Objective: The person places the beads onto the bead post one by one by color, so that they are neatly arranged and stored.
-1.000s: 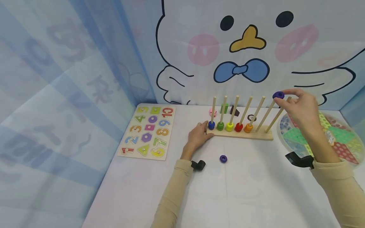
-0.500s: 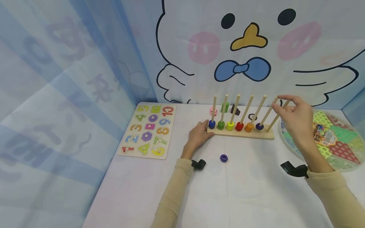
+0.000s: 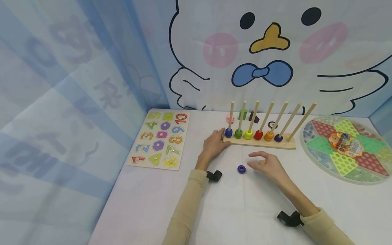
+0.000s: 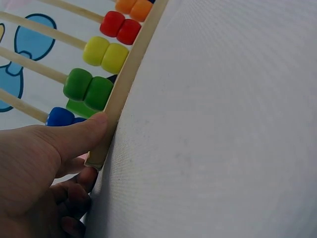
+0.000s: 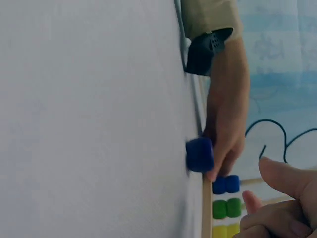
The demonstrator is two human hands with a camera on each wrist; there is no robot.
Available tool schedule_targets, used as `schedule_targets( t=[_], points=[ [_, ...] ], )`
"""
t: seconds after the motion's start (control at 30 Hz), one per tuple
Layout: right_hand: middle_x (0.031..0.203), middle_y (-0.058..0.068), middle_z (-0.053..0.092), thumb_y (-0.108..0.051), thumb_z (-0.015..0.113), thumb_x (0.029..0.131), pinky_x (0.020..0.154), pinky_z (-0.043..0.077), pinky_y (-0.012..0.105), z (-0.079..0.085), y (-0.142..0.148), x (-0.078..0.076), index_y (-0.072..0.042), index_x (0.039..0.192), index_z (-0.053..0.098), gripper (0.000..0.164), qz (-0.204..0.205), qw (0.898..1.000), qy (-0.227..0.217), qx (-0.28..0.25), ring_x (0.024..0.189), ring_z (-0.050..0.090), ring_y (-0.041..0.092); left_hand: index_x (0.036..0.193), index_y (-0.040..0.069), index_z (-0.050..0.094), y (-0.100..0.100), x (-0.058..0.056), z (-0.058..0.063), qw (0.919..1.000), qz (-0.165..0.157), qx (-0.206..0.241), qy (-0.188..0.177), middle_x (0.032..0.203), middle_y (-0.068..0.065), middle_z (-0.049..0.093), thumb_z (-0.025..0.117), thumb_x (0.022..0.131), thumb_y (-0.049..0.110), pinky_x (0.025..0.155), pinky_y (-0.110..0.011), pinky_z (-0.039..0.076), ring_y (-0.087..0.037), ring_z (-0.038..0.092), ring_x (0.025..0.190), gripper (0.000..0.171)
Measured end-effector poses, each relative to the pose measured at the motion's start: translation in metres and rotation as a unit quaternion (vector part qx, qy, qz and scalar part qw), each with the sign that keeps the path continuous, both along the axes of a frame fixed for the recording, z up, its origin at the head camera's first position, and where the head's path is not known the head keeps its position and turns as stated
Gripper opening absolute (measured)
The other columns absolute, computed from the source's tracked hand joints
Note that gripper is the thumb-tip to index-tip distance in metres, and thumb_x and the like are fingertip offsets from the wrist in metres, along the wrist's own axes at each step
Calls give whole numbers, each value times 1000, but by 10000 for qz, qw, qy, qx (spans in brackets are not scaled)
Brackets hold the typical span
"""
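My left hand (image 3: 213, 145) grips the left end of a wooden bead stand (image 3: 260, 143), thumb along its front edge in the left wrist view. Slanting pegs rise from the base. From left to right they carry blue (image 3: 228, 133), green, yellow, red, orange and purple beads (image 3: 278, 137) at the bottom; the rightmost peg (image 3: 302, 121) shows bare wood. A loose purple-blue ring bead (image 3: 241, 169) lies on the cloth in front of the stand. My right hand (image 3: 271, 165) hovers just right of this bead, thumb and forefinger parted, holding nothing.
A number puzzle board (image 3: 158, 139) lies on the left. On the right is a round patterned game board (image 3: 346, 149). Small pieces, among them a pink one (image 3: 230, 118) and a dark one (image 3: 254, 117), lie behind the stand, before a printed curtain (image 3: 263, 92).
A purple bead has left my right fingers and now sits at the bottom of the sixth peg. My right hand has moved left and toward me, beside the loose bead. My left hand stays put.
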State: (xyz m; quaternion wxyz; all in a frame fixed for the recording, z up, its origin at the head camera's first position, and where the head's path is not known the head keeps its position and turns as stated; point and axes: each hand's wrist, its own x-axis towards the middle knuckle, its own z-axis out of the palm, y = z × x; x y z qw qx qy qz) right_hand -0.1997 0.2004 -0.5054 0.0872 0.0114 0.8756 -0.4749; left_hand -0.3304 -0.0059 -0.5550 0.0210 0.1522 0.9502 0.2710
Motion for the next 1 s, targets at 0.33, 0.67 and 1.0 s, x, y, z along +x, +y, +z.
schedule_targets(
  t=[0.33,0.67,1.0],
  points=[
    [48,-7,33,-24,76,80,44,25,23,-30,-13,8,-3,118,61,45,395,9987,-307,52,44,28,8,146,16,40,3,2,1,9998,24,-145,-95,95,3,52,64,86,50,64,-26,40,-10,49,77,73],
    [50,-7,35,-30,74,82,43,25,23,-34,-16,7,-2,114,63,43,246,9990,45,368,45,30,8,145,16,41,0,3,3,9999,41,6,-105,92,4,49,64,86,51,62,-27,38,-11,48,75,73],
    [51,-4,35,-41,69,86,41,25,26,11,14,-3,-2,121,59,53,-246,9973,299,618,44,32,12,145,15,42,1,4,2,10000,53,59,-40,90,4,48,65,85,51,60,-26,37,-11,47,73,73]
  ],
)
